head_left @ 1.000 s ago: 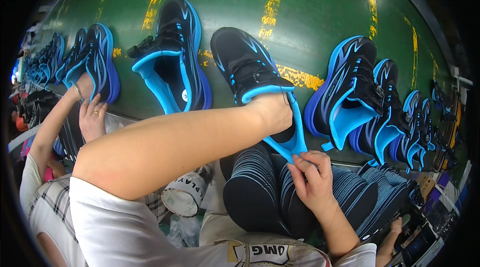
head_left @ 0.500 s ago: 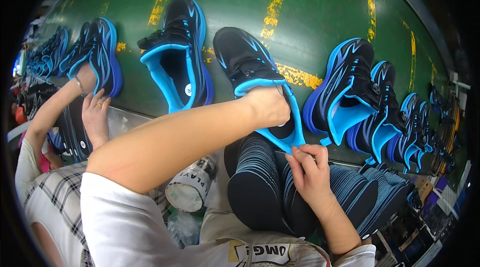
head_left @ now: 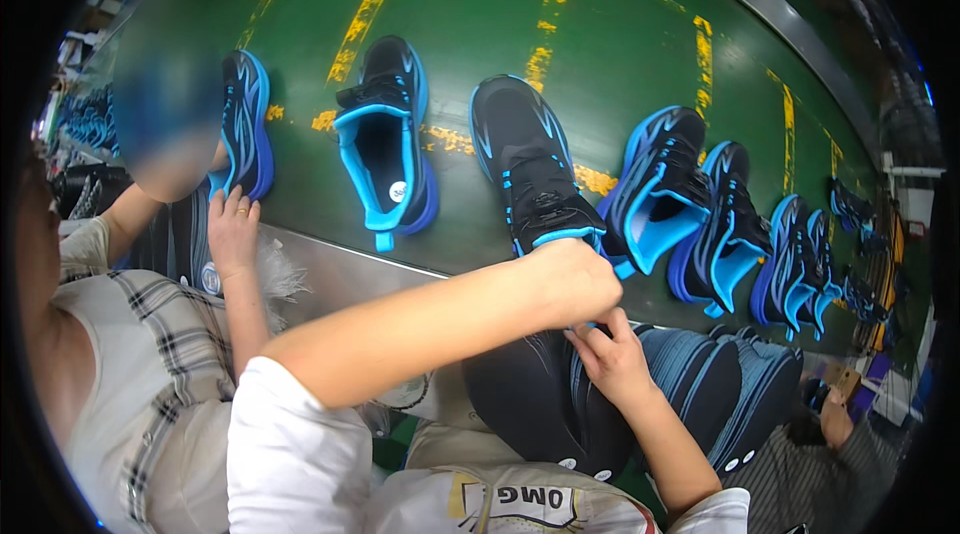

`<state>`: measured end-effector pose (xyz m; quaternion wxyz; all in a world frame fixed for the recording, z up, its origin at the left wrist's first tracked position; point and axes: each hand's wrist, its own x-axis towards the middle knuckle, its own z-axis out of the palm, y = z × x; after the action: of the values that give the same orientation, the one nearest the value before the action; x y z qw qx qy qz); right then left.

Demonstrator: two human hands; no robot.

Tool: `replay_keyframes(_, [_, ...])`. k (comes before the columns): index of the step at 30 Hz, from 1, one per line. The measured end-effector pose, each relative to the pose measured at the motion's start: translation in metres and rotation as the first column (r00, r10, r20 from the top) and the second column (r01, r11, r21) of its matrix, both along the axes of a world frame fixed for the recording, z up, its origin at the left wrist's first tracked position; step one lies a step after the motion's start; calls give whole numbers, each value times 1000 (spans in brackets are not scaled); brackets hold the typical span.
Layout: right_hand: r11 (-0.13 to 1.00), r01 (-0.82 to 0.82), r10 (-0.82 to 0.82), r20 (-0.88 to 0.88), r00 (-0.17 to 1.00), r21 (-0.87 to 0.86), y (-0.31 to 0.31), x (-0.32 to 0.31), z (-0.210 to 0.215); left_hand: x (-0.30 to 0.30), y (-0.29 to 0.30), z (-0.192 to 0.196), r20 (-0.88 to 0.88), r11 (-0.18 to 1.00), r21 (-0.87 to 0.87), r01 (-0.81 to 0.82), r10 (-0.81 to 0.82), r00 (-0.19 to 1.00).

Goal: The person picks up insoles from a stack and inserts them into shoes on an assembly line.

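A black sneaker with bright blue trim (head_left: pixel 525 159) lies toe-away on the green surface (head_left: pixel 480 14), right before me. My left hand (head_left: pixel 570 282) is at its opening, back of the hand upward and fingers hidden from sight. Just below it, my right hand (head_left: pixel 612 359) pinches at the heel end of this sneaker, mostly covered by my left hand. Under my hands stand stacks of black insoles (head_left: pixel 525 404) with blue-grey edges, some with white round stickers. To the right, touching or nearly so, sits another black and blue sneaker (head_left: pixel 655 174).
Left of me stands a sneaker with a white sticker inside (head_left: pixel 385 149). A co-worker's hand (head_left: pixel 235 234) rests by a further sneaker (head_left: pixel 247 124). More sneakers (head_left: pixel 785 264) line the right side, where another person's hand (head_left: pixel 835 419) shows. A metal rail (head_left: pixel 770 9) borders the far side.
My left hand has come partly back out of the sneaker, showing more of its back. My right hand stays at the heel. The view has shifted, and the co-worker leans further in.
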<state>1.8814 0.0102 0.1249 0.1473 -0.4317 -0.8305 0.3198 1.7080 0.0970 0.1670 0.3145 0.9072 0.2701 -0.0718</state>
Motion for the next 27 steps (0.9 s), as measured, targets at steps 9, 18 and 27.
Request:
replay_keyframes(9, [995, 67, -57, -129, 990, 74, 47, -27, 2, -57, -102, 73, 433, 136, -759, -637, 836, -338])
replay_keyframes(18, [985, -44, 43, 11, 999, 165, -47, -1, 59, -50, -213, -31, 539, -27, -52, -998, 841, -51])
replay_keyframes(27, [999, -24, 22, 79, 997, 32, -152, 44, 39, -33, -223, -47, 391, 134, 483, -865, 851, 350])
